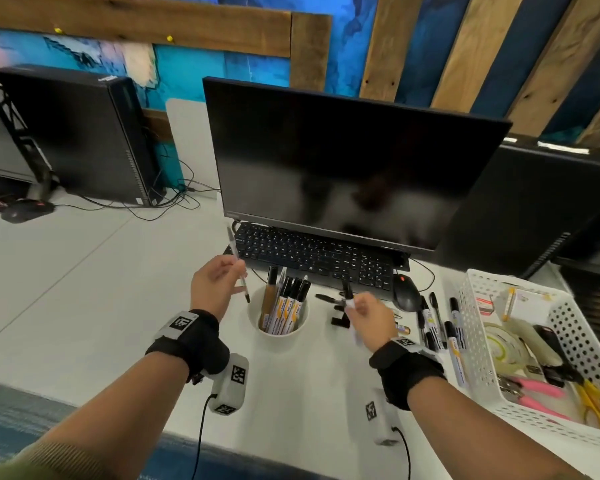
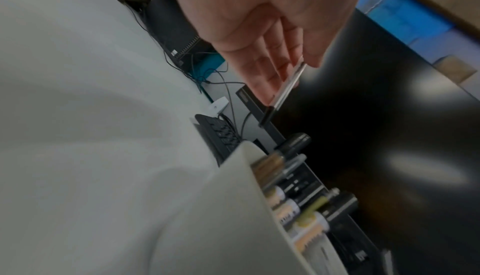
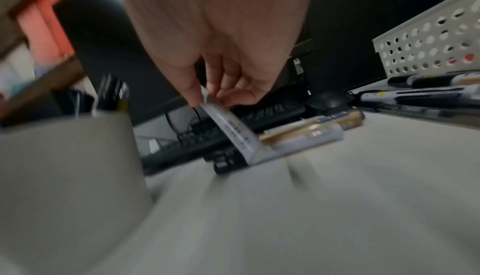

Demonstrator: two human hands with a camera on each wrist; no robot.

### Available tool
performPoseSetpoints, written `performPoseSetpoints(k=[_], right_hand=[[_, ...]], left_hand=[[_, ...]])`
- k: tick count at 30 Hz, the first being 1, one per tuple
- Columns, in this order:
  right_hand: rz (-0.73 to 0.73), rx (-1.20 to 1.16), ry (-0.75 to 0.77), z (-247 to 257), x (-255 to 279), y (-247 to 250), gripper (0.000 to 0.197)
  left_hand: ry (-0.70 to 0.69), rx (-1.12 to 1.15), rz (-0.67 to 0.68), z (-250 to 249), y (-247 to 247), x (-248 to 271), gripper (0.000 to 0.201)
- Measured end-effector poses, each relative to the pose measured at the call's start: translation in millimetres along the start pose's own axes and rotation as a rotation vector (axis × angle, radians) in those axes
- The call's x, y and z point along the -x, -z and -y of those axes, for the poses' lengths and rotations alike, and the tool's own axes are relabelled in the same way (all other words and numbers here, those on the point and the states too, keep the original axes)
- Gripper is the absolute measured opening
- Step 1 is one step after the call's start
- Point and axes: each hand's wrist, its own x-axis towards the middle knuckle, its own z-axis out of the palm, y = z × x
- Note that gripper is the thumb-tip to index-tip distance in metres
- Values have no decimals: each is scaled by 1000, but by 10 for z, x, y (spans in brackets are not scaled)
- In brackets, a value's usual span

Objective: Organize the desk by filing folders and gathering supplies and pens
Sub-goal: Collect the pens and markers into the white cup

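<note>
Left hand [image 1: 215,284] raised beside cup [image 1: 278,332], fingers pinching clear pen [image 1: 238,265], tip down. Right hand [image 1: 369,315] pinching white marker [image 3: 233,129], tilted above desk [image 1: 84,289].

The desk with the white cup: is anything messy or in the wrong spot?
Yes. Several black-capped markers and pens lie scattered on the white desk between the black mouse and the white perforated basket, not standing in the round white cup like the others. A gold-banded marker also lies loose.
</note>
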Motion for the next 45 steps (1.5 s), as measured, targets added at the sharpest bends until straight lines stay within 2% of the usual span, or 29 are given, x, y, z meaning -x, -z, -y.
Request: performPoseSetpoints(k=[2,4,6,9,13,16,21,24,28,30,32,34,37,42,45], right_hand=[[-97,-280,32,170,-18,95,20],[-132,-457,46,355,-16,164,31],[-95,-538,52,491,12,171,25],[16,-471,62,577,104,51,19],[33,-307,50,532,148,-217,18],[72,-207,75,512,117,-324,15],[107,-52,56,486,35,-434,24],[126,-190,38,452,26,-431,28],[50,-368,44,327,76,-277,15],[-24,-314,9,158,53,-206,15],[-55,-165,-43,-52,-11,-143,13],[-27,-27,-106,-254,-68,-65,10],[28,104,-138,-494,-99,38,20],[159,309,-59,-632,-99,57,25],[244,398,-36,-639,-97,76,25]], left_hand=[[-12,-37,21,13,-98,61,9],[-26,-112,30,71,-178,121,6],[-15,-193,27,135,-250,189,4],[-18,-360,52,203,-319,262,7],[-28,-612,93,312,-319,254,14],[-35,-679,98,361,-313,249,10],[-56,-773,103,372,-310,252,19],[-40,-764,131,371,-306,263,30],[-119,-742,77,379,-314,294,35],[-213,-692,53,340,-360,347,29],[-288,-649,81,276,-437,408,22],[-341,-614,120,208,-526,468,14],[-418,-623,199,109,-680,550,6],[-285,-581,366,93,-902,694,12],[-254,-658,465,147,-1009,774,17]])
